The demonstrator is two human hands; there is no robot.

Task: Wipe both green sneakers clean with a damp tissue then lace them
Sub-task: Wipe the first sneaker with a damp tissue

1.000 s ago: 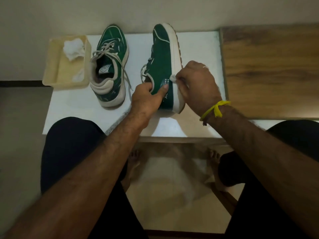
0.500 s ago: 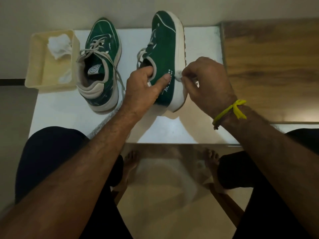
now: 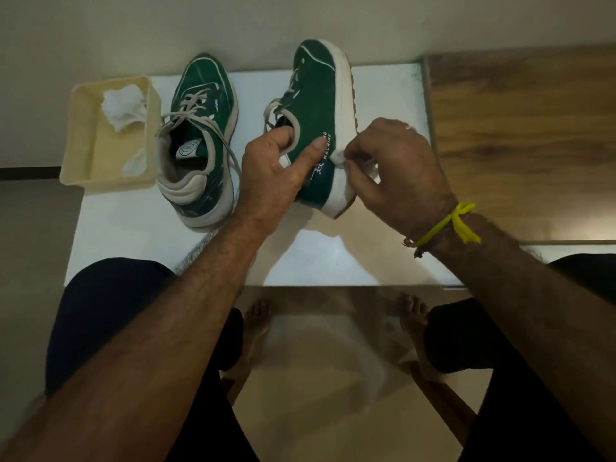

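Two green sneakers with white soles are on a white table [image 3: 140, 241]. The left sneaker [image 3: 200, 138] stands upright with loose grey laces. The right sneaker [image 3: 320, 105] is tipped on its side, sole facing right. My left hand [image 3: 276, 175] grips its collar, fingers inside the opening and thumb across the green side near the white lettering. My right hand [image 3: 393, 171] pinches a small white tissue wad [image 3: 338, 157] against the white sole edge near the heel.
A cream plastic tray [image 3: 83, 128] at the table's left holds crumpled white tissues [image 3: 123, 106]. A wooden surface [image 3: 520, 135] adjoins the table on the right, a wall runs behind. My dark-clothed knees and bare feet are below the table's near edge.
The tissue in my right hand has shifted along the white sole edge of the tipped sneaker. My left hand keeps its hold on the collar. The view has moved slightly.
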